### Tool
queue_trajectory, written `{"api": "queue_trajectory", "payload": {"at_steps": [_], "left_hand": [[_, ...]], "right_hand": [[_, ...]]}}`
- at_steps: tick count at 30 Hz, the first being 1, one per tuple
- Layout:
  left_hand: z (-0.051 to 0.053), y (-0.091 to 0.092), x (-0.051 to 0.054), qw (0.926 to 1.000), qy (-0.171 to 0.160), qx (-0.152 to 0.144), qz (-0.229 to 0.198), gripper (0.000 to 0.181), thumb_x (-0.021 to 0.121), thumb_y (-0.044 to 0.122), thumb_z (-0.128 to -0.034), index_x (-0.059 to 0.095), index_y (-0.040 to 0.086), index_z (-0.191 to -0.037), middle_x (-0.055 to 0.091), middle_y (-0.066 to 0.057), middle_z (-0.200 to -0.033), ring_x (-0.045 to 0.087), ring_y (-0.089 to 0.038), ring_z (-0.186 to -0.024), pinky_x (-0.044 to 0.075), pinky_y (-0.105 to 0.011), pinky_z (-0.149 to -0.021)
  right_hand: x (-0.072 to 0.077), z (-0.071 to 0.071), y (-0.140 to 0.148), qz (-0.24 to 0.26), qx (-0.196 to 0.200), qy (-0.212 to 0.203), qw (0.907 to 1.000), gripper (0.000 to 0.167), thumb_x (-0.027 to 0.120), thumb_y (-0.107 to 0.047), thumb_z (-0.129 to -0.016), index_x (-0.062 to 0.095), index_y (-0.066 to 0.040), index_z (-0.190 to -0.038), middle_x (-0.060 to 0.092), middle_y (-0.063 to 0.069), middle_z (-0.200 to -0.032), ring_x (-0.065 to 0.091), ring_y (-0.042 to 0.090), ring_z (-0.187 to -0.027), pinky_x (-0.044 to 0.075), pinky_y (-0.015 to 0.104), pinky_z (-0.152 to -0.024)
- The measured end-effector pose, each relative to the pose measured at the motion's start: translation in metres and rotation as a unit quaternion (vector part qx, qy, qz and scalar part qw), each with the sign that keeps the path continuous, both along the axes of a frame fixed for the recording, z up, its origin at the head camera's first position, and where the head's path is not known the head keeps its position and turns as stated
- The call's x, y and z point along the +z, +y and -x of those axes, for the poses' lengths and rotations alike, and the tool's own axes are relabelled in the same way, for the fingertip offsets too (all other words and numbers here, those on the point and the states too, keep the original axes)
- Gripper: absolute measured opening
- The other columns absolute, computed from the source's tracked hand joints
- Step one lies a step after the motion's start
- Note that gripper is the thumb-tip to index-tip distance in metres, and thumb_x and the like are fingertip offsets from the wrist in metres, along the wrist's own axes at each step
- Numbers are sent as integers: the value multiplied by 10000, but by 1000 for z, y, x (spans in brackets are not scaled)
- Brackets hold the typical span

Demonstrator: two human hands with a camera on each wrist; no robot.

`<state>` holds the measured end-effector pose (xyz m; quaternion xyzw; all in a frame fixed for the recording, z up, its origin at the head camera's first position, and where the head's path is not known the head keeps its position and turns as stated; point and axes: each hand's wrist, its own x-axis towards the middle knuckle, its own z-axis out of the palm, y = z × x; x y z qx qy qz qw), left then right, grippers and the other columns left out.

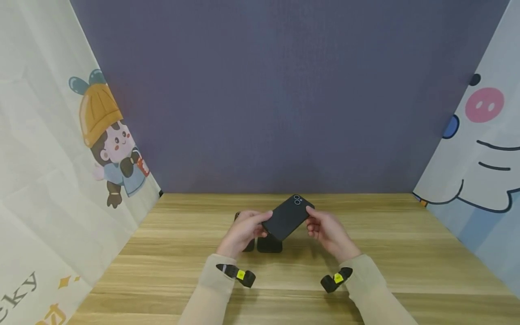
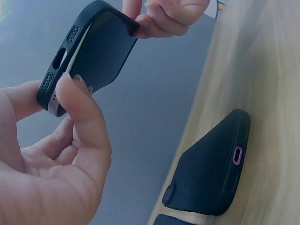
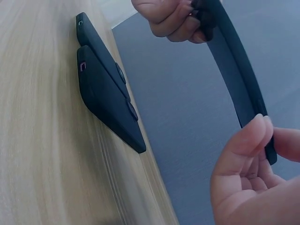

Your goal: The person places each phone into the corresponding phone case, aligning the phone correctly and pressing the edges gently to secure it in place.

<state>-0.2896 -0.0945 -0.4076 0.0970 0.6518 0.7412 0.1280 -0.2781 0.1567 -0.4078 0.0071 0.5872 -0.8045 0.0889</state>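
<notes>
Above the table, both hands hold a phone in a black case (image 1: 287, 218), tilted, its two-lens camera at the upper end facing the head camera. My left hand (image 1: 243, 230) pinches the lower-left end between thumb and fingers. At the opposite end, my right hand (image 1: 329, 231) pinches the upper-right edge. In the left wrist view, the case (image 2: 59, 58) stands off the phone at one bottom corner, where a strip of silver phone edge (image 2: 54, 104) shows by the left thumb. The dark screen (image 2: 101, 54) faces that camera. In the right wrist view, the right thumb presses the case's side.
Two more black-cased phones lie side by side on the wooden table (image 1: 183, 262), below the held one: one phone (image 3: 110, 101) and its neighbour (image 3: 98, 44). Behind the table rises a dark grey-blue panel (image 1: 260, 99). Printed white sheets (image 1: 36, 135) flank both sides.
</notes>
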Motion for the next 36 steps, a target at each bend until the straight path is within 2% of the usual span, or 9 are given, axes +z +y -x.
{"api": "queue_trajectory", "payload": {"at_steps": [7, 12, 15, 20, 23, 26, 30, 36], "left_hand": [[0, 2, -2, 9999, 75, -36, 62, 245, 670, 144, -981, 687, -100, -973, 654, -56, -801, 567, -98, -579, 484, -199, -564], [-1, 3, -2, 10000, 16, 11, 2, 258, 657, 128, -987, 684, -127, -1019, 654, -67, -830, 579, -104, -600, 485, -200, -565], [-1, 4, -2, 9998, -60, 161, -121, 265, 662, 136, -987, 682, -125, -1031, 652, -62, -828, 602, -112, -623, 491, -207, -575], [0, 6, -2, 9983, -167, 461, -311, 268, 676, 145, -981, 672, -112, -1054, 656, -66, -841, 622, -125, -657, 509, -218, -599], [-1, 9, -1, 9974, -189, 542, -439, 280, 671, 129, -982, 658, -131, -1083, 652, -70, -851, 624, -121, -663, 524, -221, -611], [-1, 12, -1, 9968, -168, 563, -539, 294, 652, 116, -991, 642, -154, -1107, 650, -81, -876, 628, -119, -673, 542, -229, -629], [-1, 13, -3, 9974, -124, 420, -573, 281, 656, 122, -992, 645, -146, -1076, 652, -88, -886, 632, -118, -672, 559, -238, -650], [-1, 11, -3, 9995, -16, -24, -327, 207, 707, 161, -965, 675, -41, -931, 645, -50, -777, 599, -103, -611, 535, -218, -606]], "right_hand": [[1, -1, 0, -24, -43, 102, 9999, 307, 604, -255, -1040, 674, -121, -772, 616, -11, -685, 521, 115, -597, 465, 243, -567], [1, -1, 0, -57, -93, 84, 9999, 300, 610, -267, -1037, 672, -117, -784, 615, -5, -692, 522, 117, -595, 471, 246, -564], [0, 0, -1, -177, -56, 71, 9998, 302, 632, -292, -1024, 677, -99, -796, 624, 7, -702, 528, 121, -582, 474, 251, -558], [-2, -2, -5, -630, 563, 221, 9962, 284, 650, -288, -1009, 689, -65, -836, 637, 22, -753, 543, 112, -583, 491, 251, -576], [-3, -5, -12, -904, 1012, 374, 9900, 262, 652, -278, -1005, 684, -67, -853, 645, 20, -771, 552, 107, -596, 505, 252, -592], [-2, -8, -19, -1023, 1232, 479, 9859, 254, 658, -275, -1000, 667, -74, -845, 653, 12, -759, 561, 103, -596, 516, 250, -595], [-1, -10, -23, -867, 1245, 535, 9870, 235, 649, -252, -1006, 646, -74, -853, 643, 6, -740, 563, 92, -591, 514, 239, -593], [2, -10, -21, -752, 1048, 576, 9900, 272, 612, -247, -1030, 618, -104, -799, 599, -5, -718, 529, 100, -583, 482, 241, -587]]}}
